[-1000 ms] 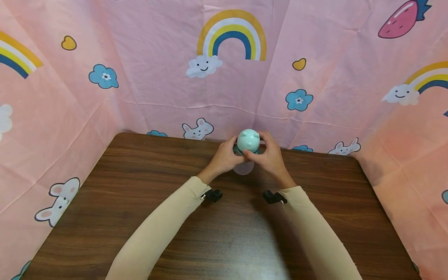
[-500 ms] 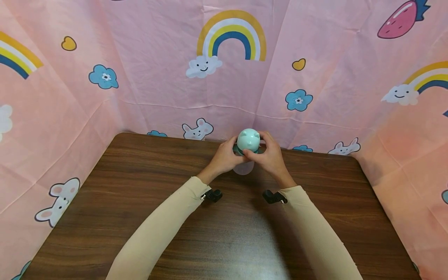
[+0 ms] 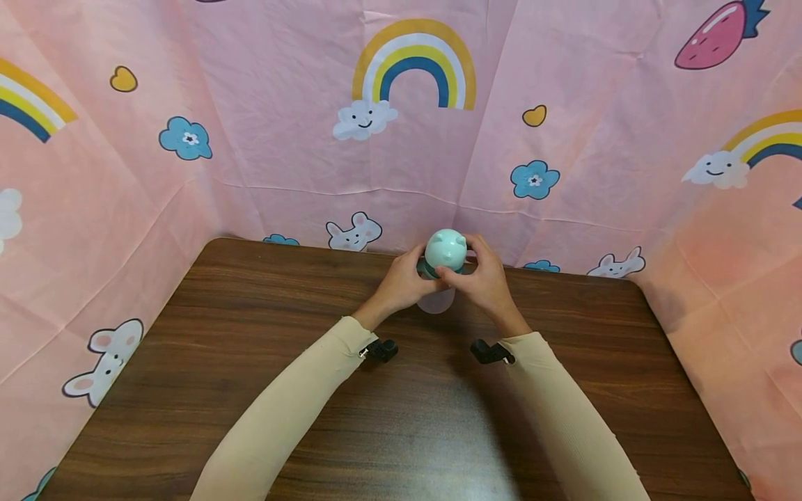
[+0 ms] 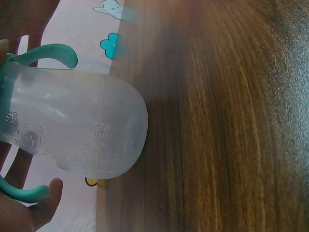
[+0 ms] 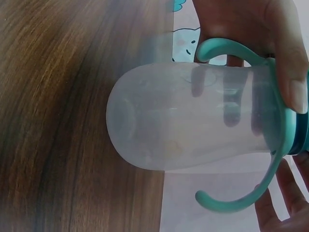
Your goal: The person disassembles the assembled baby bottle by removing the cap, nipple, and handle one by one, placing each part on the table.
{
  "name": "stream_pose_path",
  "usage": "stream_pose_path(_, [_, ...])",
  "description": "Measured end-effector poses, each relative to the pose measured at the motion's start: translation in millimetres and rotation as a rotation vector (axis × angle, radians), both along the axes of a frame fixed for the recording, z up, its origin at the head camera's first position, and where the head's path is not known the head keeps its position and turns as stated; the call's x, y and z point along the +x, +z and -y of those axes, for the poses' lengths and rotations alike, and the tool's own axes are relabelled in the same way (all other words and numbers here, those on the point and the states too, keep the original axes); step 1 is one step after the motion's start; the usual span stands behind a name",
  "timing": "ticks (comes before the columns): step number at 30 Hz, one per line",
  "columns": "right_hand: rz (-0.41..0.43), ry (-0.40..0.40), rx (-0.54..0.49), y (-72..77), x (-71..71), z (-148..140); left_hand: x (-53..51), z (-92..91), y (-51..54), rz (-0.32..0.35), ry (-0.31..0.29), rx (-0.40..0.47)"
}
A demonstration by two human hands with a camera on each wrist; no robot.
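Note:
A baby bottle [image 3: 436,300] with a clear, frosted body is held between both hands near the table's far edge. Its rounded mint-green lid [image 3: 445,250] has small ear-like bumps and faces up. Two curved green handles show in the wrist views, one of them the handle [image 5: 224,205] low in the right wrist view. My left hand [image 3: 404,280] grips the bottle's upper part from the left. From the right, my right hand [image 3: 484,280] holds it around the collar, thumb across the front. Whether the rounded base [image 4: 137,125] touches the table cannot be told.
The dark wooden table [image 3: 401,417] spreads out before me. Pink printed cloth [image 3: 282,139] hangs behind and along both sides, close to the table's far edge. Small black devices [image 3: 382,349] sit at both wrists.
The lid sits a trace higher and looks slightly turned. Both hands and the bottle's body stay in almost the same place.

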State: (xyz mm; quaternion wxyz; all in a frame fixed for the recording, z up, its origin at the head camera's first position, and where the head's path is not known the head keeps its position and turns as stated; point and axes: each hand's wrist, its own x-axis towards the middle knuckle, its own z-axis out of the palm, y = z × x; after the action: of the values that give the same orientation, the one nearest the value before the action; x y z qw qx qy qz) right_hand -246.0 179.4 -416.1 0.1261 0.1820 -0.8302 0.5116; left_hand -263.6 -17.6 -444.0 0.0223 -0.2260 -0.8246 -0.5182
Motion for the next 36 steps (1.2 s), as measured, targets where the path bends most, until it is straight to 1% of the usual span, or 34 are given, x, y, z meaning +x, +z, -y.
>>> stream_pose_path(26, [0.0, -0.001, 0.004, 4.9, -1.6, -0.3, -1.5, -0.2, -1.6, -0.014, -0.003, 0.002])
stream_pose_path(36, [0.0, 0.0, 0.012, 7.6, -1.4, -0.9, -0.6, 0.5, 0.3, 0.008, -0.012, 0.01])
